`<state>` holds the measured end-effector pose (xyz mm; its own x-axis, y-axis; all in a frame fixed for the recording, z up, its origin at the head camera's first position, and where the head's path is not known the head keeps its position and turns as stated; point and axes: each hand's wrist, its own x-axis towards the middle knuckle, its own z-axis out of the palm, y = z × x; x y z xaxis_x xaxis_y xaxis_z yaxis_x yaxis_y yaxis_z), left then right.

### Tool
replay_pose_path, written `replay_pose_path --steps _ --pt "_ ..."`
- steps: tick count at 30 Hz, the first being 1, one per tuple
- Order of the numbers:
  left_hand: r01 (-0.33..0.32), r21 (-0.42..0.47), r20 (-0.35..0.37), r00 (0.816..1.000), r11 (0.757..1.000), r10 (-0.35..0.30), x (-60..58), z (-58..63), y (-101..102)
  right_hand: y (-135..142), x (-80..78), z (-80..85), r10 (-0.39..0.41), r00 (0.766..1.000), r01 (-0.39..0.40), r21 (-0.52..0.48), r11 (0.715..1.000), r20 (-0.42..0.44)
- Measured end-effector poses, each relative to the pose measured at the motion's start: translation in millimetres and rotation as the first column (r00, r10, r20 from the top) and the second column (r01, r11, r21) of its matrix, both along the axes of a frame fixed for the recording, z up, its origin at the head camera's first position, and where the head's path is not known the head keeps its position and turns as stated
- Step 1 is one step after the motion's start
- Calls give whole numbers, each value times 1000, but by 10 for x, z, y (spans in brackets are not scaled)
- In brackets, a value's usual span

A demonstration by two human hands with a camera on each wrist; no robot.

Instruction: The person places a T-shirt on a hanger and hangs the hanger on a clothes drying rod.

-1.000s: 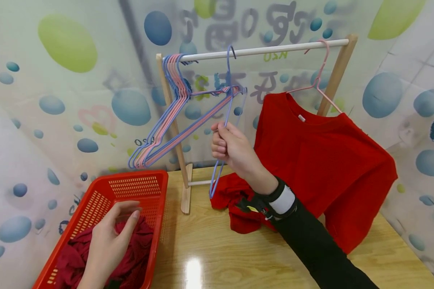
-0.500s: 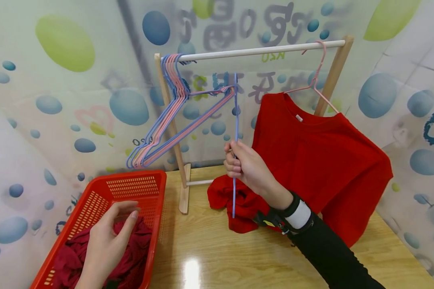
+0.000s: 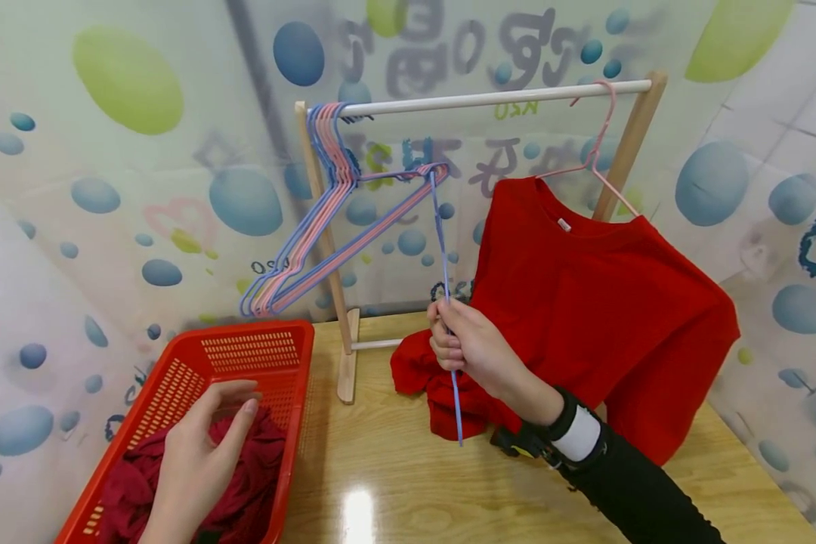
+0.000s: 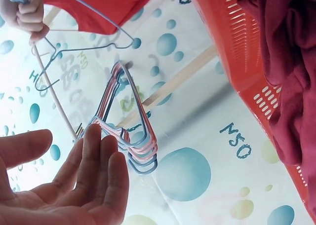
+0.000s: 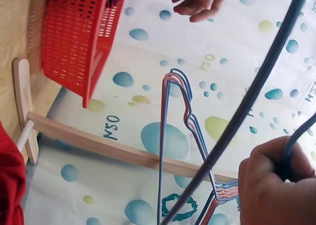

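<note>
My right hand (image 3: 476,347) grips a blue hanger (image 3: 443,253) in front of the rack, its fingers curled round the wire. From the head view the hanger is seen nearly edge-on; in the left wrist view its hook and one shoulder show. My left hand (image 3: 200,457) is held over the red basket (image 3: 302,393), fingers loosely bent and holding nothing. Dark red cloth (image 3: 131,483) lies crumpled inside that basket. A red long-sleeved top (image 3: 605,302) hangs at the rack's right end on a pink hanger (image 3: 600,140).
Several blue and pink hangers (image 3: 306,230) hang bunched at the left end of the white rail (image 3: 476,100). Wooden posts (image 3: 632,143) hold the rail up. Part of the red top rests on the wooden table (image 3: 367,461). A patterned curtain (image 4: 185,175) stands behind.
My right hand has drawn the blue hanger down and nearer, away from the rail. The hanger has turned from a slanted view to edge-on. My left hand has hardly moved.
</note>
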<state>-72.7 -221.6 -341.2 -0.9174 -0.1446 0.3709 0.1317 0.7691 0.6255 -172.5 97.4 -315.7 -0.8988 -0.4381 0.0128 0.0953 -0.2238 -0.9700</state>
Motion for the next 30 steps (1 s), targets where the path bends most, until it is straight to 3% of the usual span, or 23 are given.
replay_pose_path --steps 7,16,24,30 --pt "-8 -22 7 1000 1000 8 22 5 -11 15 73 -120 14 1000 -14 43 999 -15" --pt "-1 -52 -18 1000 999 0 42 18 -44 86 114 -227 -24 999 30 159 987 -37" --pt "13 -131 -34 999 991 -18 72 63 -85 168 96 -432 -94 991 118 287 951 -99" --pt "19 -195 -33 999 981 -26 101 132 -96 302 90 -597 -112 977 178 406 896 -180"
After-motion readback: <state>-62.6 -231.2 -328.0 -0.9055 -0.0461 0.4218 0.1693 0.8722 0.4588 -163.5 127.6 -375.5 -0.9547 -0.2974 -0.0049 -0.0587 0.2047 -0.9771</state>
